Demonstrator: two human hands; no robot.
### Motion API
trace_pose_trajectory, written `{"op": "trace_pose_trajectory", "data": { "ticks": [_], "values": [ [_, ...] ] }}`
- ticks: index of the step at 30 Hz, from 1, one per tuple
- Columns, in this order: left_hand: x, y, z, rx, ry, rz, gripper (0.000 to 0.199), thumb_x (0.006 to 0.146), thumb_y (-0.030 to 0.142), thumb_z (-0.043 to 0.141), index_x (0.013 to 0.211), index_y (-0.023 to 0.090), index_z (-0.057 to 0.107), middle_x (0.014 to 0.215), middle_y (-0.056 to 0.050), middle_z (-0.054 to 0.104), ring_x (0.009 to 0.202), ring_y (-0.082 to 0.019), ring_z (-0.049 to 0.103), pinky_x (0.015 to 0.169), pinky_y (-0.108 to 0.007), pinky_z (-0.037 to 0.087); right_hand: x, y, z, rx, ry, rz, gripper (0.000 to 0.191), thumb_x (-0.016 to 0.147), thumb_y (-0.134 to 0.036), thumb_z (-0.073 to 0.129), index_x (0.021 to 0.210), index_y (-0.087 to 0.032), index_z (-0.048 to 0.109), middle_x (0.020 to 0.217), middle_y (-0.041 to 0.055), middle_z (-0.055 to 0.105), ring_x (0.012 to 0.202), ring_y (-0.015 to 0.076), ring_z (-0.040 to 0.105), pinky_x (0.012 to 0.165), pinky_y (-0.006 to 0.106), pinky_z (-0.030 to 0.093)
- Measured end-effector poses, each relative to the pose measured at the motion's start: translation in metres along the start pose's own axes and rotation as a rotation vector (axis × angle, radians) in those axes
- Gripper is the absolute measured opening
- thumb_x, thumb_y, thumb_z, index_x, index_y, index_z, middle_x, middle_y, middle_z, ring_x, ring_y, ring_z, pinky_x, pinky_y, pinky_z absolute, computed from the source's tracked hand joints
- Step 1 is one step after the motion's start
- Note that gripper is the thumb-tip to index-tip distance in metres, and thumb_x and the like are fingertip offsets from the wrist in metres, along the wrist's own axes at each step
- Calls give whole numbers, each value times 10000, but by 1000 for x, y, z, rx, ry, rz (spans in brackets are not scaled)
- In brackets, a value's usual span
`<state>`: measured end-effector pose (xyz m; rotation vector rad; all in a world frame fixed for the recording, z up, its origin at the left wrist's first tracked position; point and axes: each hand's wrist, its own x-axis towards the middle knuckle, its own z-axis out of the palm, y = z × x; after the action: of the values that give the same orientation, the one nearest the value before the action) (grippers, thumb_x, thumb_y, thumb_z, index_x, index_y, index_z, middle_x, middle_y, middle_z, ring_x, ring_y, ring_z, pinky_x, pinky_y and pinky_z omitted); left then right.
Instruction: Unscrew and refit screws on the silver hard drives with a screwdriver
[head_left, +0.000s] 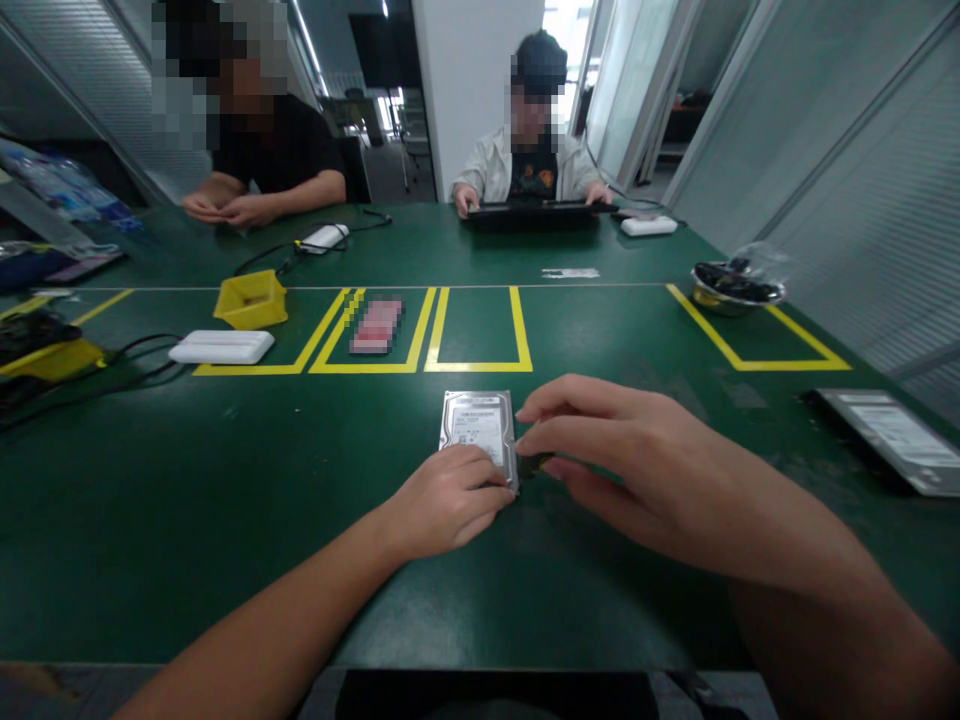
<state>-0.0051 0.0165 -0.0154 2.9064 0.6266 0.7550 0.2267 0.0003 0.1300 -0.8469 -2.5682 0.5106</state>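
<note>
A silver hard drive (480, 418) with a white label lies on the green table (225, 520), in front of the yellow tape marks. My left hand (450, 498) rests over its near end, fingers bent and closed on the drive's lower part. At the drive's right edge is my right hand (615, 450), thumb and fingers apart and curved. A small dark object (534, 464) shows between the right thumb and fingers beside the drive; whether the hand touches it is unclear.
Another drive (892, 430) lies far right. Behind are a bowl of dark items (735, 285), a yellow bin (251, 300), white power strips (221, 347) with cables, and a pink item (377, 325). Two people sit across the table; one holds a dark flat panel (536, 215).
</note>
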Motion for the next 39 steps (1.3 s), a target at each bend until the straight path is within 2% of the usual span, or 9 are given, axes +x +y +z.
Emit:
{"op": "trace_pose_trajectory", "data": {
  "ticks": [5,10,16,22,30,39],
  "values": [
    [-1,0,0,9,15,9,174,908,187,574,1030,189,698,986,-71,697,964,-212,625,857,-379,522,1,-1,-1,45,-36,6,196,935,-111,508,1012,-180,674,1082,62,624,915,137,602,774,243,472],
    [-1,-1,-1,-11,12,5,171,902,182,577,1029,188,692,981,-68,695,973,-220,627,852,-386,526,1,0,-2,58,-26,-37,223,935,-104,500,1052,-193,667,1089,56,665,964,151,617,838,264,478],
    [-2,0,-1,-27,-2,-4,177,898,160,570,1031,174,686,986,-70,695,959,-234,625,853,-401,526,1,-1,-2,54,-53,-14,229,932,-86,504,1074,-180,658,1139,44,653,1039,132,587,922,238,433],
    [0,0,0,4,23,8,177,902,179,572,1026,186,698,1012,-76,700,962,-221,626,857,-393,528,2,1,1,41,3,0,162,937,-140,521,954,-181,677,1035,52,635,882,137,603,748,246,470],
    [-1,0,-1,-27,13,2,179,903,173,577,1039,181,694,997,-70,698,982,-219,624,870,-389,521,0,3,-1,80,-15,-58,244,940,-97,509,1112,-190,655,1077,35,682,992,129,617,864,239,460],
    [-2,-2,2,-2,-11,-3,172,907,193,572,1022,186,698,976,-66,684,904,-213,601,807,-376,511,1,1,1,-75,2,-9,176,980,-207,501,998,-180,674,998,48,648,865,135,595,751,250,438]
  ]
}}
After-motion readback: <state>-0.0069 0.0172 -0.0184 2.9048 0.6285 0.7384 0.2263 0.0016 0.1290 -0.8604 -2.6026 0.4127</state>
